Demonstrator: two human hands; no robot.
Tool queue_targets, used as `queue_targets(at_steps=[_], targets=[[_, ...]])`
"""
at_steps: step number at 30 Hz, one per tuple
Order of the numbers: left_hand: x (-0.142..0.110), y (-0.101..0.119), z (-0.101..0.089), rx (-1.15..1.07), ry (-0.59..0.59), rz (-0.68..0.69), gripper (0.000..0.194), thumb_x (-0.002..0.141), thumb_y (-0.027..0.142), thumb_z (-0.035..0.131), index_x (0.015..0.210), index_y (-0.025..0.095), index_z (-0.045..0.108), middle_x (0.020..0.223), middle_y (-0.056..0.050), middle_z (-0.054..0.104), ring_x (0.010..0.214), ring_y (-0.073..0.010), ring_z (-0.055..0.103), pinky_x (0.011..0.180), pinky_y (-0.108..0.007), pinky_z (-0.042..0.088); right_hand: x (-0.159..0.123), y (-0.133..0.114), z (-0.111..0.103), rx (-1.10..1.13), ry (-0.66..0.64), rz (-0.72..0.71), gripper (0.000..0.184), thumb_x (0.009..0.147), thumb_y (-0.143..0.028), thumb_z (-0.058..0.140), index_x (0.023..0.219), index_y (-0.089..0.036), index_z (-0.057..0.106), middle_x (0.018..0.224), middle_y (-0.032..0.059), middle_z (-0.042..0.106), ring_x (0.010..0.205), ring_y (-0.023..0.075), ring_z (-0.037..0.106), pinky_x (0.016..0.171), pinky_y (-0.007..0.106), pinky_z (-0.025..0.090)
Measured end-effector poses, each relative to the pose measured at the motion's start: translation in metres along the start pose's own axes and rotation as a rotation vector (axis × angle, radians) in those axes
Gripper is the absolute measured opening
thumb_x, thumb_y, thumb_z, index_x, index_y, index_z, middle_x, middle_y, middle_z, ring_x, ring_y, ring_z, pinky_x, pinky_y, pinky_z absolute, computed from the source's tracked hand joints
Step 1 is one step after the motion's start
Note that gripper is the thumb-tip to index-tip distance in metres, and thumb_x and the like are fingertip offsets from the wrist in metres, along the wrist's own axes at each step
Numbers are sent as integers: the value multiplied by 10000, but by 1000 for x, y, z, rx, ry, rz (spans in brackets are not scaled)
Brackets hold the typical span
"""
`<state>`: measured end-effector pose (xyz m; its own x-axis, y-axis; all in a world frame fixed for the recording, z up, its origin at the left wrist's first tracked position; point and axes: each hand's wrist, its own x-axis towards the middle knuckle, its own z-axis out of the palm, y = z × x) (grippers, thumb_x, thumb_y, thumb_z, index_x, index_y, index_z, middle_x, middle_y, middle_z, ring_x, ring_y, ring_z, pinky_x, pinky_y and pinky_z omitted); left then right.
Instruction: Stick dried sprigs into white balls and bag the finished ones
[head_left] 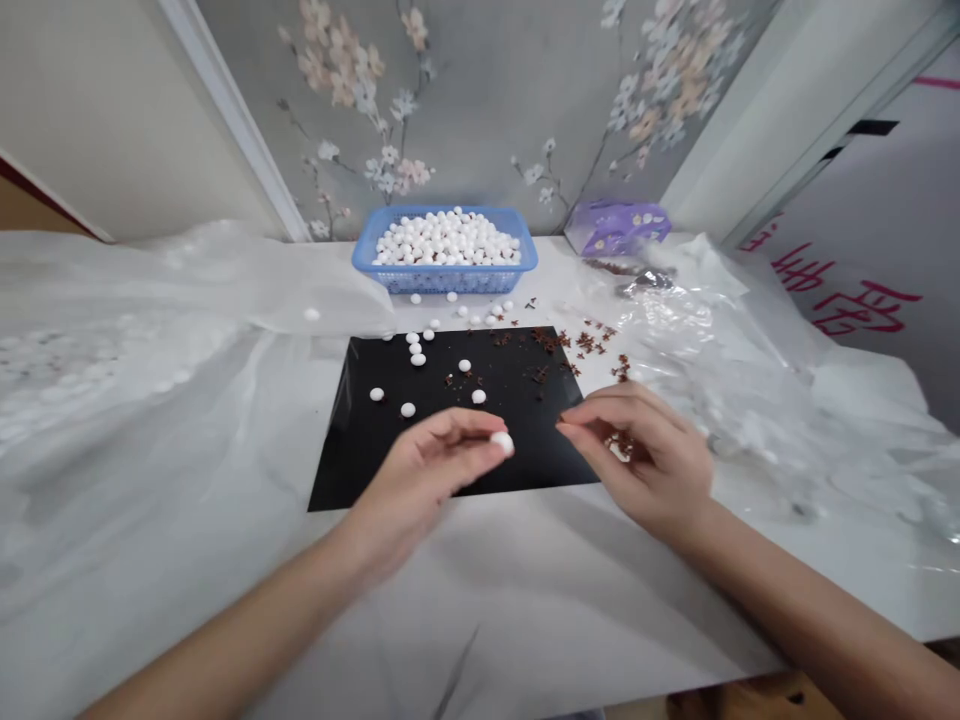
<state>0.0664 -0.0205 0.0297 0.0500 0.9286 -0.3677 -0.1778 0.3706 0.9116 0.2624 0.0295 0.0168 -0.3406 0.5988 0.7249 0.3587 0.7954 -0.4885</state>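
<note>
My left hand (pixel 427 465) pinches a white ball (pixel 503 443) between thumb and fingertips, above a black mat (pixel 337 480). To its right, apart from the ball, my right hand (pixel 645 450) is closed in a pinch. A tiny brown piece (pixel 561 421) shows at its fingertips, too small to make out in detail. Several loose white balls (pixel 478 397) lie on the mat and just behind it. Small brown star-shaped pieces (pixel 589 343) are scattered over the mat's far right corner and the table beside it; some are partly hidden behind my right hand.
A blue basket (pixel 445 281) heaped with white balls stands against the flowered wall. Right of it sits a purple packet (pixel 619 230). Clear plastic bags (pixel 750 400) spread over the right side of the white table (pixel 487 600). Translucent plastic sheeting (pixel 150 400), with white balls inside, covers the left.
</note>
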Motion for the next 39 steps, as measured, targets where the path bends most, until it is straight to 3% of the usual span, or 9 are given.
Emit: queue_targets(at_steps=[3, 7, 14, 21, 34, 39], targets=[[-5, -12, 12, -197, -66, -132, 209, 692, 286, 728, 886, 237, 666, 845, 2, 700, 801, -70, 617, 680, -136, 426, -3, -10, 2, 93, -41, 17, 170, 784, -51, 590, 879, -192, 578, 760, 18, 597, 587, 93, 543, 465, 208, 441], [-4, -19, 14, -285, -59, -132, 114, 691, 268, 733, 763, 204, 671, 754, 18, 702, 759, -52, 622, 659, -111, 420, -7, -17, 7, 164, -110, 38, 148, 798, -55, 566, 866, -186, 575, 738, 18, 603, 606, 101, 558, 470, 205, 446], [-5, -19, 18, -375, -55, -178, 86, 705, 235, 719, 698, 187, 649, 693, 37, 677, 738, -46, 615, 648, -100, 434, -13, -21, 13, 158, -40, 93, 124, 783, -73, 586, 833, -186, 598, 715, 14, 609, 518, 85, 534, 429, 199, 440], [-12, -20, 24, -555, 11, -262, 153, 619, 287, 778, 701, 207, 677, 721, 57, 638, 697, -30, 603, 634, -86, 463, -18, -25, 17, 230, -1, 44, 250, 745, -56, 623, 953, -193, 604, 803, 43, 630, 568, 100, 582, 500, 216, 524], [-17, -17, 33, -630, 15, -327, 206, 622, 320, 770, 737, 164, 698, 758, 18, 650, 713, -52, 584, 657, -117, 486, -12, -28, 15, 180, 21, -13, 255, 722, -2, 639, 922, -159, 630, 773, 46, 646, 675, 112, 622, 598, 192, 556], [-15, -21, 31, -648, 55, -311, 130, 673, 256, 742, 753, 160, 709, 796, 7, 659, 754, -53, 594, 731, -115, 489, -12, -23, 19, 260, -48, 90, 192, 753, -42, 615, 893, -171, 636, 779, 36, 633, 648, 96, 610, 542, 168, 542]])
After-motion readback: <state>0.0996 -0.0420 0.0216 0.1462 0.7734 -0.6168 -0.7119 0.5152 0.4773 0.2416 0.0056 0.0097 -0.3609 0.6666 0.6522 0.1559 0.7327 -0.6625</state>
